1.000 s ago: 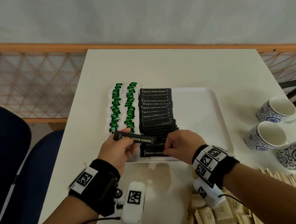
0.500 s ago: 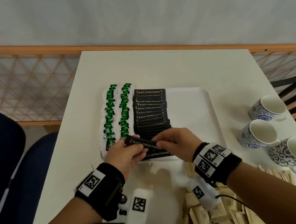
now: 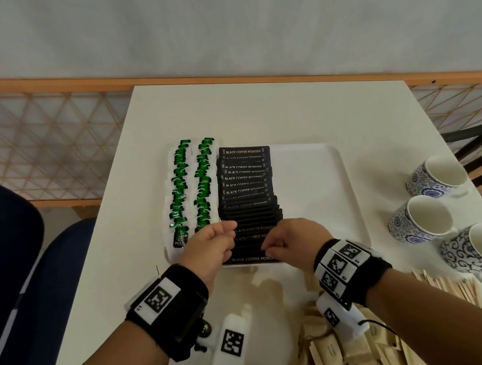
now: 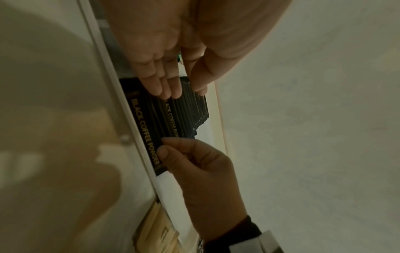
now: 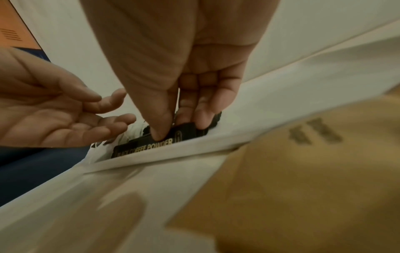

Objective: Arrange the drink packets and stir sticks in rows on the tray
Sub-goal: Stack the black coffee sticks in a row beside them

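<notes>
A white tray (image 3: 315, 183) holds two rows of green-tagged tea bags (image 3: 190, 189) and one row of overlapping black coffee powder packets (image 3: 246, 187). Both hands are at the near end of the black row. My right hand (image 3: 274, 244) pinches the right end of a front black packet (image 5: 147, 147) with thumb and fingers, low against the tray's near rim. My left hand (image 3: 230, 237) is open, and its straight fingers (image 4: 171, 90) touch the left ends of the packets. A loose pile of beige packets (image 3: 337, 355) lies near me. Wooden stir sticks (image 3: 449, 285) lie at the right.
Three blue-patterned cups (image 3: 420, 218) stand on the table's right side. The tray's right half (image 3: 324, 207) is bare. A blue chair (image 3: 11, 263) is at the left. A wooden rail (image 3: 218, 79) runs behind the table.
The black packet that both hands held above the row now lies at the row's near end. My left hand has let go and opened; the right still pinches a packet end.
</notes>
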A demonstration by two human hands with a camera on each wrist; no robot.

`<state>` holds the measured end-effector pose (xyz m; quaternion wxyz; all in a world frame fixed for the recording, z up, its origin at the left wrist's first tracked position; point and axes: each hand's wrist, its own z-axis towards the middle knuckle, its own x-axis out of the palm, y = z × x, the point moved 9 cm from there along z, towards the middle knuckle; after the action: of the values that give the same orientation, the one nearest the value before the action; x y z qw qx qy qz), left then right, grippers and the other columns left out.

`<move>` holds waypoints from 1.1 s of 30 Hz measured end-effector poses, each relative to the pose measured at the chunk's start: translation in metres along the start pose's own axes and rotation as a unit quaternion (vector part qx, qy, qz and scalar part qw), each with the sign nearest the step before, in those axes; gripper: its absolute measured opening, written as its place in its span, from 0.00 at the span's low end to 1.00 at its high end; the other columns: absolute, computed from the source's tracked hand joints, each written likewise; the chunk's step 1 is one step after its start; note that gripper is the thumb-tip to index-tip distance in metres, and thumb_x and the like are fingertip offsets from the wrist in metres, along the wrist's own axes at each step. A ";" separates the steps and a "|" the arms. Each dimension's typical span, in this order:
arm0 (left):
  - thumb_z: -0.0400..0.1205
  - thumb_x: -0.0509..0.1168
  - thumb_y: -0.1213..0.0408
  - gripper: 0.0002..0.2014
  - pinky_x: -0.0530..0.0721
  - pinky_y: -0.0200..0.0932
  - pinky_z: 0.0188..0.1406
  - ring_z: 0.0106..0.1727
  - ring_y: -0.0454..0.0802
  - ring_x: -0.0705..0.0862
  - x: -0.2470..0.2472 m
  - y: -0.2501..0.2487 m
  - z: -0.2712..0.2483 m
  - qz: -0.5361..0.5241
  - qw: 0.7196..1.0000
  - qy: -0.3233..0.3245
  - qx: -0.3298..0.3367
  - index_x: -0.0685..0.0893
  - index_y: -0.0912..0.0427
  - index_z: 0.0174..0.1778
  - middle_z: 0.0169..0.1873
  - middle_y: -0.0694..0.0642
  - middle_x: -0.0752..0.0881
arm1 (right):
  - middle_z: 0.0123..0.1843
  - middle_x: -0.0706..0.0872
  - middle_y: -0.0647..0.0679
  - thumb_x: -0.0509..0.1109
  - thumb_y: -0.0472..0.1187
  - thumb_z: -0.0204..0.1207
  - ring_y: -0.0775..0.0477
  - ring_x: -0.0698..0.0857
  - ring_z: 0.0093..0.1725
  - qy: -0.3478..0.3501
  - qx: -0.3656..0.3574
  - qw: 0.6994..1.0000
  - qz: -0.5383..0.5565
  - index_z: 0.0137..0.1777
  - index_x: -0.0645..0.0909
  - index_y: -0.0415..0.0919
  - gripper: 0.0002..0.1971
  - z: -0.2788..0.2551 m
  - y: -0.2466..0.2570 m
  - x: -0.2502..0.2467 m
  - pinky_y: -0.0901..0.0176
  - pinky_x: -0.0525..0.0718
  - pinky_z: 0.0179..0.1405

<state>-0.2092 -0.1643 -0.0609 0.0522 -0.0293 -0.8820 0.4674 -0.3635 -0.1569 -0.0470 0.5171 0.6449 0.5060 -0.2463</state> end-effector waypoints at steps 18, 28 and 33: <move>0.85 0.54 0.73 0.24 0.68 0.33 0.71 0.73 0.44 0.72 0.045 -0.026 0.007 0.267 0.953 0.106 0.093 0.69 0.53 0.78 0.76 0.50 0.70 | 0.58 0.80 0.51 0.60 0.31 0.79 0.61 0.79 0.44 -0.139 0.145 0.948 0.248 0.75 0.62 0.48 0.26 0.002 -0.060 -0.016 0.64 0.75 0.48; 0.86 0.53 0.66 0.33 0.40 0.47 0.81 0.84 0.52 0.36 0.069 -0.016 0.011 0.505 0.846 0.142 0.101 0.43 0.57 0.84 0.84 0.55 0.38 | 0.59 0.78 0.52 0.61 0.31 0.78 0.54 0.83 0.45 -0.143 0.143 0.945 0.257 0.78 0.59 0.50 0.30 0.010 -0.059 -0.012 0.69 0.76 0.42; 0.86 0.54 0.66 0.34 0.40 0.48 0.83 0.83 0.53 0.34 0.069 -0.018 0.022 0.515 0.841 0.136 0.099 0.42 0.58 0.84 0.83 0.56 0.36 | 0.56 0.79 0.52 0.60 0.31 0.77 0.53 0.83 0.44 -0.132 0.138 0.948 0.255 0.77 0.59 0.50 0.30 0.016 -0.054 -0.012 0.68 0.78 0.39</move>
<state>-0.2804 -0.1858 -0.0538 -0.0736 -0.5374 -0.6730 0.5029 -0.4137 -0.1795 -0.0648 0.5307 0.7792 0.2127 -0.2566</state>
